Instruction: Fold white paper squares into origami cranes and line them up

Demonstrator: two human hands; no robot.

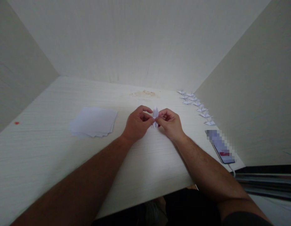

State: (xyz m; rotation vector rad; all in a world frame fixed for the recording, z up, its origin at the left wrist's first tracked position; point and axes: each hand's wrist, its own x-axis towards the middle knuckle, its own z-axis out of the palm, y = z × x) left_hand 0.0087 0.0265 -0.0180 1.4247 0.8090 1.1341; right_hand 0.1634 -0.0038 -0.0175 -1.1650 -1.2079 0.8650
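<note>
Between my two hands, over the middle of the table, a small folded white paper piece (155, 112) stands upright, narrow and pointed at the top. My left hand (140, 121) pinches its lower left side with thumb and fingers. From the other side my right hand (169, 123) grips the lower right of the same paper, fingers curled. The fingertips hide part of its folds. To the left of my left hand lies a loose stack of white paper sheets (94, 121). Several finished-looking folded paper cranes (202, 110) sit in rows at the right.
A phone (220, 147) with a white cable lies at the table's right edge, near my right forearm. Pale panels (145, 40) enclose the white table (53, 150) at the back and both sides. An orange spot (16, 123) marks the far left.
</note>
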